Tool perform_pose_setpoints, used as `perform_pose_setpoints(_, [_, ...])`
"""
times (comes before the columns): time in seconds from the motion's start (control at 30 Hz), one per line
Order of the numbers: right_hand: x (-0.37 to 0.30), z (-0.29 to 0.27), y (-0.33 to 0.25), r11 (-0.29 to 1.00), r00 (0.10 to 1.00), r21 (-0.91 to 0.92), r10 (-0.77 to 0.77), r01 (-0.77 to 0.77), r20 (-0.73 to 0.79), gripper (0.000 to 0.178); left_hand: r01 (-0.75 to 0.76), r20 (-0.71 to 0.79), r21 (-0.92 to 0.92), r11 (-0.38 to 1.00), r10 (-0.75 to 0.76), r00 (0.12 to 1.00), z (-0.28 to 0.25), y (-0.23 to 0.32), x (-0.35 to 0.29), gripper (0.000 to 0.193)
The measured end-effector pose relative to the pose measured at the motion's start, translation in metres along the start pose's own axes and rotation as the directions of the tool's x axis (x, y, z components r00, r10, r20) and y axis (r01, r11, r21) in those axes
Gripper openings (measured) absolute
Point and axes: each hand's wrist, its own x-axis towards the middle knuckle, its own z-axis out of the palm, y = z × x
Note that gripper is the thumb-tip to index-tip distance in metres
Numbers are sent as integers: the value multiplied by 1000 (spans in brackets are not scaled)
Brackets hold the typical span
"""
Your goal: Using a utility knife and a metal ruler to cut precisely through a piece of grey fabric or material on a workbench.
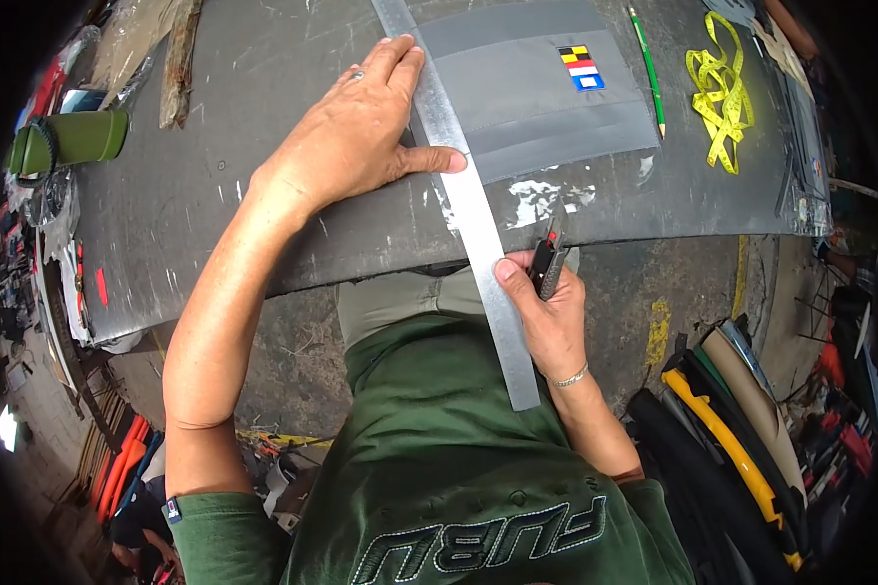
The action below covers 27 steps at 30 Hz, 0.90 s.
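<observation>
A long metal ruler [478,229] lies slantwise over the left edge of a grey fabric piece [517,107] on the table, its near end jutting past the table edge over my lap. My left hand [361,127] rests on the ruler with fingers stretched and thumb spread, pressing it down. In my right hand [551,317] is a dark utility knife [550,265], gripped with its tip pointing away from me. The right thumb also touches the ruler's edge. The fabric bears a small patch of coloured flags [581,68].
A green pencil [646,73] and a tangled yellow measuring tape [722,93] lie right of the fabric on the dark table [205,214]. A green cylindrical container [83,136] lies at the left. Material rolls [741,390] stand at lower right. Another person [141,531] is at lower left.
</observation>
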Motion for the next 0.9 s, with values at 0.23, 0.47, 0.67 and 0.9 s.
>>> perform_pose_setpoints(0.23, [-1, 2, 1, 1000, 999, -14, -21, 21, -28, 21, 31, 47, -14, 999, -31, 998, -5, 2, 4, 119])
perform_pose_setpoints(0.47, [-9, -17, -16, 955, 999, -296, 27, -15, 39, 27, -47, 34, 19, 999, 46, 998, -3, 0, 4, 124])
perform_pose_setpoints(0.67, [-26, -37, -35, 758, 929, -541, -336, 364, 154, 52, -16, 50, 27, 1000, 15, 999, -4, 2, 4, 125])
perform_pose_setpoints(0.9, [-18, 0, -65, 757, 927, -537, -339, 371, 162, 65, -616, -597, -146, 774, 427, 679, 22, -24, 4, 103])
